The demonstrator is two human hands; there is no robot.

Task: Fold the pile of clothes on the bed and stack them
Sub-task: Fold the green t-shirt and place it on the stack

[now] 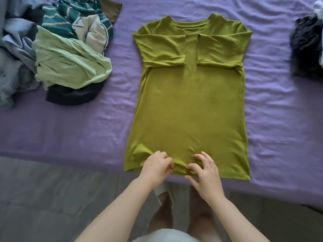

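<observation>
2 hands, the left hand pinching and the right hand curling its grip on the near hem, hold 1 olive T-shirt, apparently to fold it upward. It lies flat mid-bed, 2 sleeves tucked in. Beyond: 1 unfolded pile left, 1 dark stack right.

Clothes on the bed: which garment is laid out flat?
The olive-green T-shirt, spread flat mid-bed with sleeves folded in; the garments in the left pile are crumpled.
</observation>
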